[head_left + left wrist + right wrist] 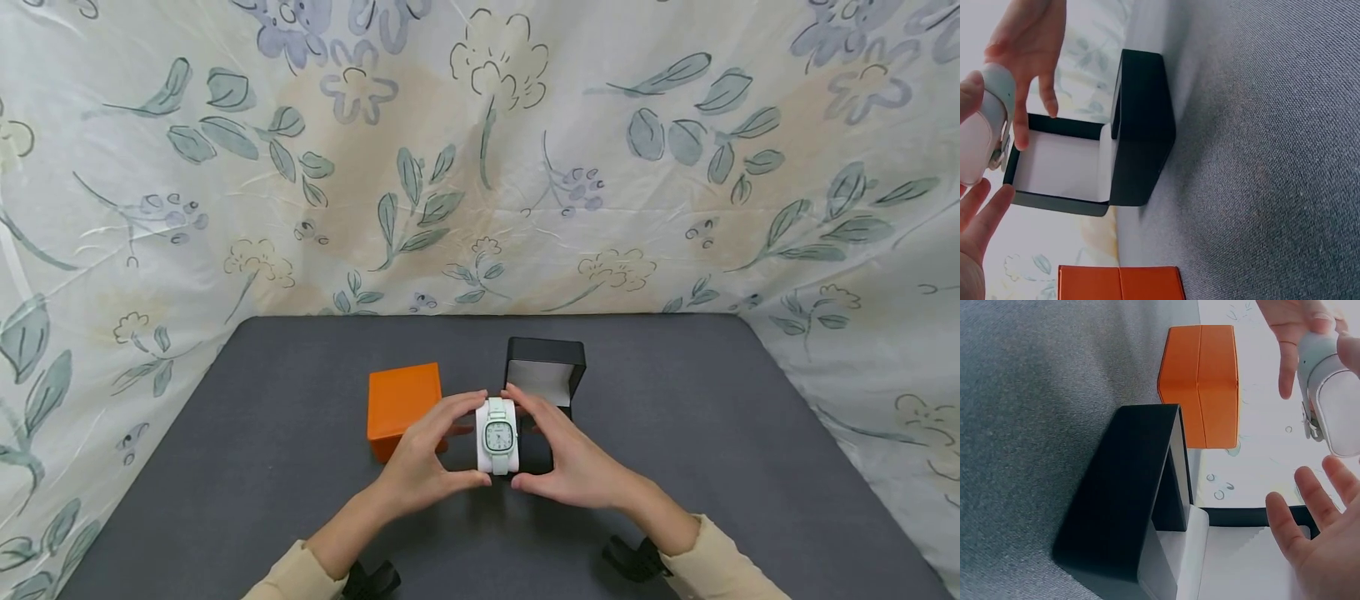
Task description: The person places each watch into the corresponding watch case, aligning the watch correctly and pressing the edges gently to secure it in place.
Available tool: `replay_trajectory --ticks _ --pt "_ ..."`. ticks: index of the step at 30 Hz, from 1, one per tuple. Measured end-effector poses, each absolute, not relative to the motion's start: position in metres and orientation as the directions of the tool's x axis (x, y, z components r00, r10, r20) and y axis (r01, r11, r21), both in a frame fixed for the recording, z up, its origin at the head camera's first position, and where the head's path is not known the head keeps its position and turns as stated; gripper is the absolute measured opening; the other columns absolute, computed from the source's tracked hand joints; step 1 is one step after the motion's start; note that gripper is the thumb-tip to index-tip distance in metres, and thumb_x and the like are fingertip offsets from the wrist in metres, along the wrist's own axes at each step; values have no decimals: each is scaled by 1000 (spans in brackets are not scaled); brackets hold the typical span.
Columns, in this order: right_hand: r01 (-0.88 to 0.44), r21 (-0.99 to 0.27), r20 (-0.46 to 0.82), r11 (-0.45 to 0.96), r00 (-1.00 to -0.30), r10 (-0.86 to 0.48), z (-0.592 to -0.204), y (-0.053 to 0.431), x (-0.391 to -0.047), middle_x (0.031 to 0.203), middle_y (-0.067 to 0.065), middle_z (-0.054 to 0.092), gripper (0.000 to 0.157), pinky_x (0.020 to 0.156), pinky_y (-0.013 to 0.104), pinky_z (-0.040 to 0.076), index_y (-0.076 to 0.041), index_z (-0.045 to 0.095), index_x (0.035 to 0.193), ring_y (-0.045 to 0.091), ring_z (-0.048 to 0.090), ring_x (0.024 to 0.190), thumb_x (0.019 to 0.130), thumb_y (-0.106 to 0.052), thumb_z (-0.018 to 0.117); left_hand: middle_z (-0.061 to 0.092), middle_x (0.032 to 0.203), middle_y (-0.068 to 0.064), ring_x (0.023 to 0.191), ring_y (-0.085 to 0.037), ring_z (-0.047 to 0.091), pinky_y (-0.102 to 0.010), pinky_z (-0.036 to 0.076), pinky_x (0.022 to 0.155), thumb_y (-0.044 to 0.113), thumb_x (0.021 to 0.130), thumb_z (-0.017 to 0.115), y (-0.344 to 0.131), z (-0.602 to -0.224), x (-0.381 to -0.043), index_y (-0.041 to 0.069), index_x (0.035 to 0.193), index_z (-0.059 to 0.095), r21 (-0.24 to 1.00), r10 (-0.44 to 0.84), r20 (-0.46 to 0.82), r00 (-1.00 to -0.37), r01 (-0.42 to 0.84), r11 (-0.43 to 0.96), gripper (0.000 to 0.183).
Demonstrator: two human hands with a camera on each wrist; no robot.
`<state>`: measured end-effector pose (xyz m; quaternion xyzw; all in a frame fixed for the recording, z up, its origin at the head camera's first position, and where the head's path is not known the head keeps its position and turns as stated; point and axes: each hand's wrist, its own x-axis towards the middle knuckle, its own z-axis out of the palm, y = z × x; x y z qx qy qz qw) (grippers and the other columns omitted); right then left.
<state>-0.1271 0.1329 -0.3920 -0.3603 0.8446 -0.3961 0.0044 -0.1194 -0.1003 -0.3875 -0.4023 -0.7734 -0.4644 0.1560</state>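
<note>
A pale mint watch (498, 437) with a squarish case is wrapped around a white cushion (974, 147), upright with its dial up in the head view. My left hand (427, 450) grips the cushion from the left, thumb at its near end and fingertips at the far end. From the right, my right hand (573, 458) holds it the same way between thumb and fingers. The buckle (1313, 425) shows under the cushion in the right wrist view. Just behind the right hand stands a black box (546, 350), lid raised and pale lining showing.
An orange box (405, 398) with a seam around it stands on the grey tabletop (660, 400), left of the black box and close behind my left hand. Floral cloth (420, 208) hangs behind the table and along both sides. Black straps are on both wrists.
</note>
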Motion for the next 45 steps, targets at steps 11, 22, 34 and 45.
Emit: replay_trajectory --ticks 11,22,34,45 --pt "-653 -570 340 499 -741 -580 -393 136 -127 137 -5 40 89 88 39 46 -19 28 144 21 45 119 72 -34 78 44 134 -12 118 -24 49 -32 51 85 17 62 85 -99 -400 -125 2 132 42 599 497 596 -631 761 249 84" --pt "-580 -570 264 581 -800 -539 -399 141 -125 132 -11 43 86 95 40 42 -17 35 140 10 41 120 68 -34 80 47 129 5 115 -13 49 -31 49 88 31 63 84 -93 -411 -126 14 133 44 606 512 457 -727 676 419 82" --pt "-548 -548 244 632 -827 -506 -405 155 -127 133 -9 43 84 94 42 42 -16 36 140 13 41 120 69 -33 79 48 128 7 117 -9 46 -31 44 95 33 63 84 -76 -415 -134 17 132 45 580 515 418 -749 656 484 80" --pt "-534 -520 232 667 -840 -491 -414 166 -135 136 -4 43 85 91 43 43 -14 34 141 17 44 118 72 -35 77 49 129 5 115 -11 47 -33 45 95 38 65 82 -65 -422 -148 19 131 47 556 523 384 -761 643 526 77"
